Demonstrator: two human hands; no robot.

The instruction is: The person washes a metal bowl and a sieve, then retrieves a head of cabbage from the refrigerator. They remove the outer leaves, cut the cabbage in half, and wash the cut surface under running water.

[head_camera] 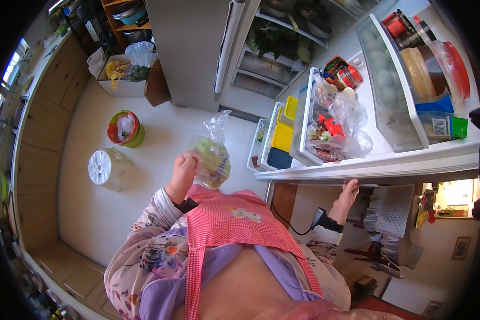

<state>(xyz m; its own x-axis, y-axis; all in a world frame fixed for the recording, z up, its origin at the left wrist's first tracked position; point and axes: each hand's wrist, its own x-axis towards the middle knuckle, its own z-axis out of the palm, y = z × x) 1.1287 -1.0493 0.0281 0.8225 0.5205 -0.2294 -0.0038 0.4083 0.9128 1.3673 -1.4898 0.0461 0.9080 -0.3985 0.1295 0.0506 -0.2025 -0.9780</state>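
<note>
My left hand [187, 170] grips a clear plastic bag [217, 127], raised in front of the pink checked apron [240, 216]. Through the film shows a pale green leafy vegetable [212, 162], perhaps a cabbage. Over on the right, my right hand [349, 190] holds the outer edge of the open refrigerator door [368, 174]; some of its fingers are hidden. Inside that door, a bin [306, 148] carries jars and plastic bags of food. Eggs [378, 66] fill part of a higher bin, and yellow-lidded boxes [282, 136] sit in a lower one.
Beyond the door, the refrigerator's shelves [288, 24] hold greens and drawers. A white plastic stool [110, 168] and a green bucket with a red rim [136, 132] stand on the floor to the left. Near the refrigerator's side is a box [120, 86] of bagged produce. Cabinets [40, 160] line the left wall.
</note>
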